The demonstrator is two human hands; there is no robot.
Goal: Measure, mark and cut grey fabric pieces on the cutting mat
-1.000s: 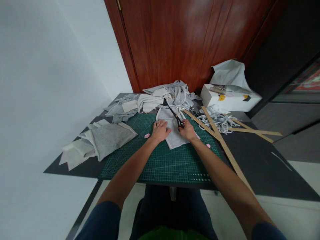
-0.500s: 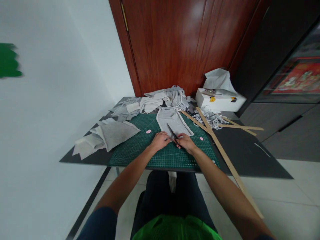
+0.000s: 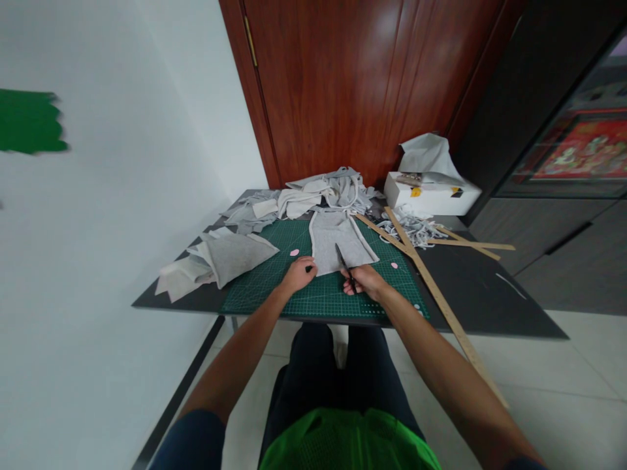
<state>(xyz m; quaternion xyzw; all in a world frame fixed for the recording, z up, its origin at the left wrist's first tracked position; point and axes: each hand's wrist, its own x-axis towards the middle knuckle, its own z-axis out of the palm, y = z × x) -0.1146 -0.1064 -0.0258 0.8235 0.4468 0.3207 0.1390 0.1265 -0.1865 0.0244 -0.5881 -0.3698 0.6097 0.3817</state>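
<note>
A grey piece of fabric (image 3: 337,238) with pale bound edges lies on the green cutting mat (image 3: 274,303). My right hand (image 3: 366,279) is closed round black-handled scissors (image 3: 345,263), their blades pointing away from me over the near part of the fabric. At the fabric's near left corner, my left hand (image 3: 298,277) is curled. A small dark thing (image 3: 308,268) shows at its fingertips, too small to name. One pink piece (image 3: 294,252) lies on the mat just beyond my left hand, and another pink piece (image 3: 394,266) is to the right of the fabric.
Folded grey cloth (image 3: 240,256) lies at the left, with a heap of fabric (image 3: 308,196) along the back. Long wooden rulers (image 3: 435,287) cross at the right, one overhanging the front edge. Behind them are tangled strips (image 3: 414,230) and a white box (image 3: 431,199).
My hands have moved apart: the left went left, and the right shifted slightly right with the scissors. The fabric's near edge now shows between them.
</note>
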